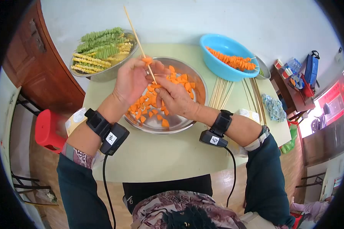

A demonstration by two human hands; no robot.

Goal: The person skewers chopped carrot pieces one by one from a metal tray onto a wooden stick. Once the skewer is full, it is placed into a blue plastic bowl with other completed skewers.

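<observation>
My left hand [133, 78] holds a thin wooden skewer [133, 28] that slants up to the left, with an orange carrot piece [147, 60] threaded on it near the fingers. Beside it, my right hand [176, 96] pinches a carrot piece [155, 86] at the skewer's lower tip. Both hands are over a round metal tray [172, 127] that holds many cut carrot pieces [143, 107]. Part of the tray is hidden behind my hands.
A metal bowl [103, 75] of green and yellow skewers stands at the left back. A blue basin [214, 65] holds carrot skewers [233, 61]. Bare sticks [221, 93] and a crumpled patterned cloth [273, 107] lie right. A red stool [46, 129] stands left.
</observation>
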